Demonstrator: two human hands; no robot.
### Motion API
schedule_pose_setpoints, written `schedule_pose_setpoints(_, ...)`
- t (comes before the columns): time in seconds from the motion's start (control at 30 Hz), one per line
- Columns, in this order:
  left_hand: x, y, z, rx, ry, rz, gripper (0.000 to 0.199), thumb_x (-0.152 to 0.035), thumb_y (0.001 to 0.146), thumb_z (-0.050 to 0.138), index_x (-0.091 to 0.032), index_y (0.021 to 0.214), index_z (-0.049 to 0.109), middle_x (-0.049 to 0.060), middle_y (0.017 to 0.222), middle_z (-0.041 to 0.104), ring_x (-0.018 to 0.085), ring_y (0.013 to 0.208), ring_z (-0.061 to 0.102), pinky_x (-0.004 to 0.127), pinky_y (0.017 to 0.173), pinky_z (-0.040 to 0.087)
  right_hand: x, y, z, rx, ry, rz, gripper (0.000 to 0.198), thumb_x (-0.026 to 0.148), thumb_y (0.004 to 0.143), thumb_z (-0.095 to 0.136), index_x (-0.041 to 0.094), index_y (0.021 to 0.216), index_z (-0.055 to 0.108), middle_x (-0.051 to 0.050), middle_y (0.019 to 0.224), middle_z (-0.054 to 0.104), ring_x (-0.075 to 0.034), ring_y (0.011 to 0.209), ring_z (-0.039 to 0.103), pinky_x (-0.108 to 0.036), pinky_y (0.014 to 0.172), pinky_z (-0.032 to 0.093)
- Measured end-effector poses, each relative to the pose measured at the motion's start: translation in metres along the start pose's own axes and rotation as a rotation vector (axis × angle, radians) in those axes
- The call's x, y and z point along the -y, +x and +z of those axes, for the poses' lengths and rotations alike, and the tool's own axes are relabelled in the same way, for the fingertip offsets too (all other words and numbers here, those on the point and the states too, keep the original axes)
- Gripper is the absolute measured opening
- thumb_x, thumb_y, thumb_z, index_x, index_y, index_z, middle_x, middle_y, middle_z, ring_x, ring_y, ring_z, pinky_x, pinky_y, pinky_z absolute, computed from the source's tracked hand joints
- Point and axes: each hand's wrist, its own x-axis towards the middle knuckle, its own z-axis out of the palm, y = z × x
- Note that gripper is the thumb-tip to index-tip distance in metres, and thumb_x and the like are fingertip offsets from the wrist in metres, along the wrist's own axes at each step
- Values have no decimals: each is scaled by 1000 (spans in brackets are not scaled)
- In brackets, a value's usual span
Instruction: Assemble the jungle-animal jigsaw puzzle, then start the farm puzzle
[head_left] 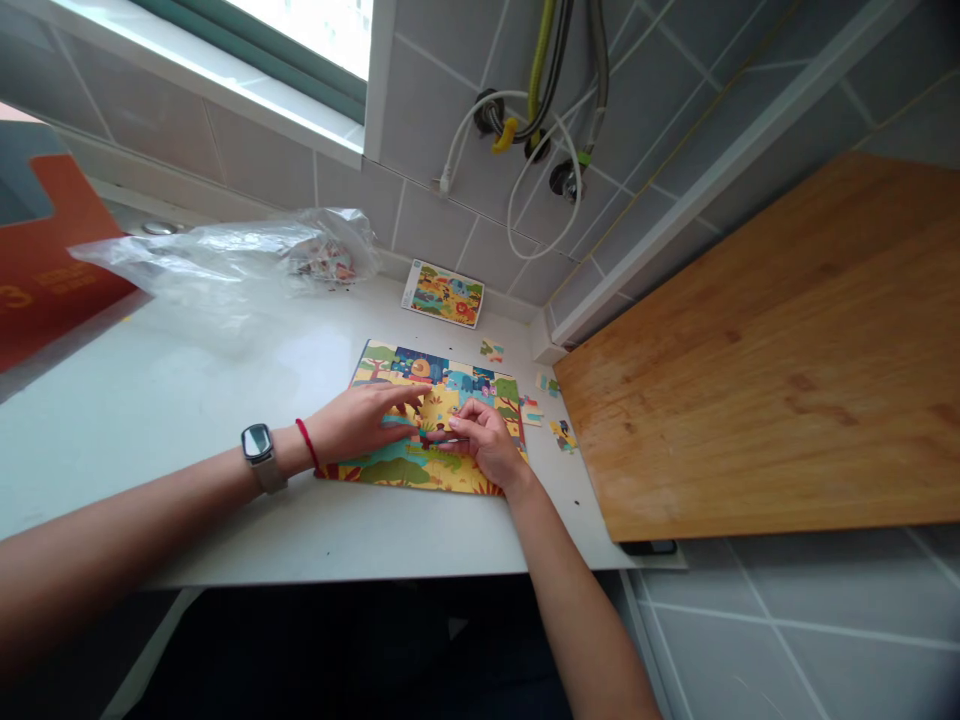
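- Head view, looking down: a puzzle point(397, 475) lay flat on a white table point(225, 430), near its front edge, below both of the person's hands.
- The left hand point(364, 418) reached across the puzzle's left half, palm down, fingers stretched out and thumb apart. It seemed to grasp nothing. A watch point(258, 443) and a red band point(306, 446) circled that arm.
- The right hand point(484, 440) was over the right half, fingers bent and thumb near the forefinger, beside a yellow patch in the middle. Whether a piece was pinched there could not be told.
- Most of the puzzle looked filled, with trees, animals, water and yellow ground joined into one scene. Dark blue patches showed along the upper part; whether these were gaps or printed picture was unclear, and the hands hid part of the middle.
- Four loose pieces seemed left to place: one point(492, 350) beyond the far edge, and three to the right, point(547, 384) point(531, 411) point(563, 435) the middle one just beside the puzzle.
- Behind the puzzle, by the wall, lay a card point(444, 294) with a similar jungle picture.
- Farther left were a clear bag point(225, 260) with colourful bits inside and an orange box point(56, 260).
- A wooden board point(772, 370) stood at right.
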Motion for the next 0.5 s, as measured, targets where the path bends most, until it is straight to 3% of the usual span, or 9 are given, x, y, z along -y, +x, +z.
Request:
schedule_pose_setpoints(0.3,-3,0,4,-87,-53,-9,39,-36,94,61,-27,130,72,3,99,81,20,87,76,32,82,61,6,-7,-6,50,-141,-49,40,49,74,92,21,83,64,2,79,71,-19,73,78,-25,59,62)
schedule_pose_setpoints(0.37,-2,0,2,-97,-58,-8,39,-37,94,62,-28,131,72,2,100,81,19,87,75,31,82,61,6,-6,-9,8,-136,-93,40,47,73,92,23,95,69,2,84,73,-17,72,76,-24,57,61)
schedule_pose_setpoints(0.5,0,1,1,-115,-71,13,38,-36,98,58,-28,132,72,3,103,82,19,88,76,31,82,61,6,-3,-9,-61,-170,-185,61,40,74,91,27,128,67,2,87,74,-14,72,71,-20,55,55)
